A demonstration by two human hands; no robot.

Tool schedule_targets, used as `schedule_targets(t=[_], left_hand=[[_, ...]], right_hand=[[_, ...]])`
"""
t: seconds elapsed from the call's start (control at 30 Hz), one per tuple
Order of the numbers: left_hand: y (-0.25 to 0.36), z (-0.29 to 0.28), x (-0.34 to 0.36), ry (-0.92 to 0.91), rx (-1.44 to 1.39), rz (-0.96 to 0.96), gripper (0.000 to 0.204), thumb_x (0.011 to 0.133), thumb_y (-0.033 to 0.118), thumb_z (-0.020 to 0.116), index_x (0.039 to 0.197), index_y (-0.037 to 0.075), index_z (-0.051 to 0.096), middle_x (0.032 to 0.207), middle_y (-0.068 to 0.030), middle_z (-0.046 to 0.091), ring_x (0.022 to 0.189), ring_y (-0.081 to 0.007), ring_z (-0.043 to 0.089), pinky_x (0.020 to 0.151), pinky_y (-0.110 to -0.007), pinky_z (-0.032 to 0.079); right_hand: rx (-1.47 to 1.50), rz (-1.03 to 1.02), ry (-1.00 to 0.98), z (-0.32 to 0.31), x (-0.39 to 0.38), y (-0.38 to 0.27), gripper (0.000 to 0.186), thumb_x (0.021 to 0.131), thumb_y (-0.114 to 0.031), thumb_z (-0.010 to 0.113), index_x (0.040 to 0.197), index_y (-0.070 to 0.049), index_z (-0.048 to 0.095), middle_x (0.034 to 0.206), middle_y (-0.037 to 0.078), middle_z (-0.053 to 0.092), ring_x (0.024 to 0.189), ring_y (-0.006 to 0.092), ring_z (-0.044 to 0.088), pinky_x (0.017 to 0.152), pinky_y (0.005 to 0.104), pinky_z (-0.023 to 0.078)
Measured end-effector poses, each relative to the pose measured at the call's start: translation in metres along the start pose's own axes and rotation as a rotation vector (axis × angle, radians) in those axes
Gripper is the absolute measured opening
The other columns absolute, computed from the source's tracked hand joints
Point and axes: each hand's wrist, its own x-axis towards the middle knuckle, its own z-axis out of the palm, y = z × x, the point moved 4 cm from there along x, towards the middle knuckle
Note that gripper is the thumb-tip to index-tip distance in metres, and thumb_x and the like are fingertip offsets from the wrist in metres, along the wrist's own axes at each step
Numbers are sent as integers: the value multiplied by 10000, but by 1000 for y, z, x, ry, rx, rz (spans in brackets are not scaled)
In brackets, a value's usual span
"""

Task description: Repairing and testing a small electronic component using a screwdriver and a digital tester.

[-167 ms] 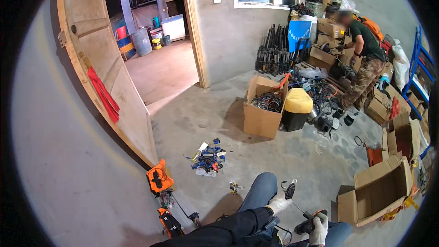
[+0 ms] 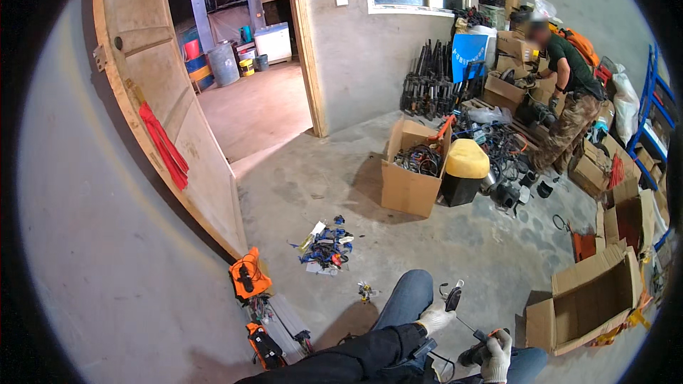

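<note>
My white-gloved left hand [image 2: 435, 318] is closed on a small black part [image 2: 452, 299] with a bent metal piece at its top. A thin rod or wire runs from it down toward my white-gloved right hand [image 2: 496, 359]. That hand is closed round a small dark object [image 2: 481, 337], too small to name, in front of a dark shoe. A grey part with a black cable [image 2: 425, 348] lies by my left forearm, over my bent legs. A pile of blue and black parts [image 2: 327, 245] lies on the floor ahead, with a smaller bunch of parts [image 2: 366, 291] near my left knee.
An open door [image 2: 135, 85] is at left, beside orange-and-black items [image 2: 249, 277]. Ahead stand a box of cables [image 2: 405, 188] and a yellow-topped container [image 2: 459, 185]. A co-worker [image 2: 565, 71] bends over stacked goods and heaped cables at right. An open box [image 2: 583, 299] is beside me.
The view has shifted very slightly, so the background sits a little further right and lower. My hands hold much the same pose and grip.
</note>
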Motion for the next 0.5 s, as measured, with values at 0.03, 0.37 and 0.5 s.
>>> schedule_targets(t=[0.03, 0.37, 0.5], left_hand=[[-9, 5, 4, 1, -1, 0, 484, 857, 357, 632, 1169, -13, 644, 1038, -275, 712, 1044, -456, 688, 895, -517, 535], [-20, 17, 17, -94, -30, -18, 576, 871, 352, 670, 1332, 26, 554, 1165, -267, 691, 1129, -447, 668, 958, -498, 521], [-11, 11, 13, -74, -25, 6, 562, 875, 361, 662, 1313, 25, 558, 1131, -266, 695, 1106, -444, 679, 941, -498, 527]], right_hand=[[20, 34, 12, 2, 1, 2, 266, 1017, -226, 644, 1180, -17, 622, 803, 32, 597, 591, 121, 514, 543, 268, 410], [-19, -46, -38, -15, 11, 20, 295, 999, -197, 666, 1219, -13, 598, 810, 25, 601, 576, 106, 511, 517, 261, 405], [-81, -20, -50, -11, 15, 19, 394, 972, -172, 694, 1295, 7, 557, 765, 41, 605, 577, 117, 526, 521, 266, 413]])
